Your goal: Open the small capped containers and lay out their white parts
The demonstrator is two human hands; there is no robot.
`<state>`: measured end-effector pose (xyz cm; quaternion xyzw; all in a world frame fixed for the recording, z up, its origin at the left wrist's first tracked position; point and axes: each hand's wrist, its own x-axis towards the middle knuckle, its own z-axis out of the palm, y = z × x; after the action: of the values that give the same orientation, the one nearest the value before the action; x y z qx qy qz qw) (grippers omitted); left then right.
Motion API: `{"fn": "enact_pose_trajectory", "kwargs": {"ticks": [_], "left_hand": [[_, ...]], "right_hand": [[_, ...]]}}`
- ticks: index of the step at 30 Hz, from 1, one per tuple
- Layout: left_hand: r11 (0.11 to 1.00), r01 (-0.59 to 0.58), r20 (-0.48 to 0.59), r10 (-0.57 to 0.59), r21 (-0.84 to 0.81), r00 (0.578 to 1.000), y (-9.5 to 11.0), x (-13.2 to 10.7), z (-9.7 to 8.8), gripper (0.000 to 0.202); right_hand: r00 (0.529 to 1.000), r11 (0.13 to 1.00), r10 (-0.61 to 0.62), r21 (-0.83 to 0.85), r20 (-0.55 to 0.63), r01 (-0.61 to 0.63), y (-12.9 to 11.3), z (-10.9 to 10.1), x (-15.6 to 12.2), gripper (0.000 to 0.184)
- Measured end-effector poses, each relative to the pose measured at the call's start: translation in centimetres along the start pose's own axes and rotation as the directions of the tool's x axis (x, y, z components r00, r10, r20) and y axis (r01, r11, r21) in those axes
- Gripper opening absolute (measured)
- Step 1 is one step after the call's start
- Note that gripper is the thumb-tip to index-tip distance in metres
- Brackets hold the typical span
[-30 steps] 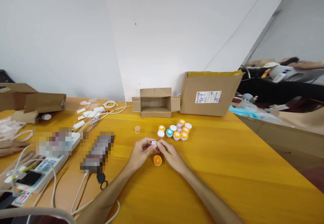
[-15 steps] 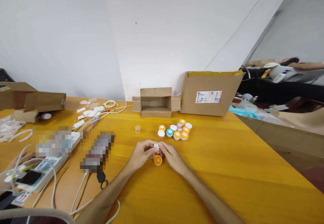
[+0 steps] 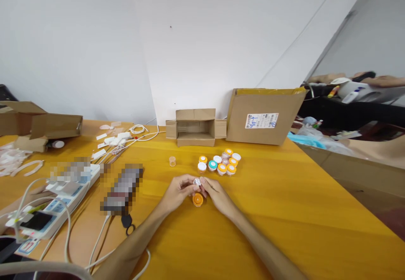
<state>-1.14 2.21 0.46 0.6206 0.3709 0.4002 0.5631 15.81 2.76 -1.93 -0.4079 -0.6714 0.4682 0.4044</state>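
My left hand [image 3: 177,192] and my right hand [image 3: 217,193] meet over the yellow table [image 3: 284,212], fingertips pinched together on a small white object [image 3: 196,181]. Just below the fingers an orange cap [image 3: 198,200] lies on the table. Behind the hands stands a cluster of several small jars [image 3: 221,164] with orange, white and teal lids. A single clear little cup [image 3: 172,161] stands apart to the left of them.
An open small cardboard box [image 3: 195,127] and a bigger labelled box [image 3: 264,115] lean at the wall. On the left lie a power strip [image 3: 60,200], white cables [image 3: 101,233], a blurred dark object [image 3: 122,189], a black ring [image 3: 128,227] and another carton [image 3: 41,126]. Another person's arm [image 3: 379,81] shows far right.
Both hands have sunk slightly toward the orange cap, and the small white object has turned between the fingertips. Everything else lies where it was.
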Motion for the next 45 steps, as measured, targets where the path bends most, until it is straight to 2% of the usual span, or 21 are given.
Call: {"fn": "enact_pose_trajectory", "kwargs": {"ticks": [7, 13, 17, 21, 24, 28, 30, 33, 39, 41, 45], "left_hand": [[0.994, -0.01, -0.047, 0.016, 0.107, 0.999, -0.5, 0.0, 0.0, 0.038], [0.943, -0.071, -0.155, 0.127, 0.326, 0.98, -0.9, 0.2, -0.6, 0.023], [0.835, -0.046, -0.176, 0.169, 0.548, 0.97, -0.8, 0.3, -1.4, 0.018], [0.656, -0.031, -0.144, 0.211, 0.754, 0.967, -1.1, 0.1, -2.0, 0.012], [0.566, -0.025, -0.133, 0.236, 0.824, 0.963, -1.5, 0.0, -2.4, 0.014], [0.528, -0.001, -0.166, 0.268, 0.849, 0.949, -2.2, 0.0, -2.7, 0.018], [0.547, -0.014, -0.184, 0.306, 0.837, 0.934, -2.3, 0.1, -2.7, 0.02], [0.632, -0.079, -0.18, 0.336, 0.771, 0.925, -1.8, 0.1, -2.3, 0.018], [0.87, -0.109, -0.064, 0.158, 0.48, 0.985, -0.3, 0.0, -0.7, 0.031], [0.916, -0.1, -0.053, 0.13, 0.389, 0.99, -0.4, 0.0, -0.5, 0.031], [0.952, -0.064, -0.114, 0.103, 0.299, 0.988, -0.9, 0.2, -0.7, 0.028]], "right_hand": [[1.0, 0.998, 0.001, 0.063, -0.004, -0.001, 0.2, 0.0, 0.1, 0.067], [1.0, 0.997, 0.015, 0.076, -0.018, -0.014, 0.4, 0.0, 0.0, 0.066], [0.999, 0.996, 0.025, 0.082, -0.04, -0.021, 0.2, -0.1, 0.0, 0.063], [0.998, 0.998, -0.001, 0.064, -0.062, 0.005, 0.3, -0.1, 0.0, 0.057], [0.997, 0.999, -0.006, 0.044, -0.073, 0.009, 0.4, 0.0, 0.0, 0.051], [0.996, 0.998, -0.005, 0.054, -0.088, 0.01, 0.7, 0.0, 0.1, 0.045], [0.995, 0.997, 0.002, 0.076, -0.1, 0.006, 0.8, 0.0, 0.2, 0.043], [0.992, 0.996, 0.009, 0.091, -0.128, 0.003, 0.9, 0.0, 0.2, 0.041], [0.988, 0.993, -0.009, 0.112, -0.154, 0.027, 1.0, 0.0, 0.0, 0.035], [0.988, 0.992, -0.024, 0.117, -0.15, 0.042, 0.8, 0.0, 0.0, 0.034], [0.988, 0.993, -0.068, 0.091, -0.135, 0.081, 0.4, 0.0, -0.1, 0.031]]}}
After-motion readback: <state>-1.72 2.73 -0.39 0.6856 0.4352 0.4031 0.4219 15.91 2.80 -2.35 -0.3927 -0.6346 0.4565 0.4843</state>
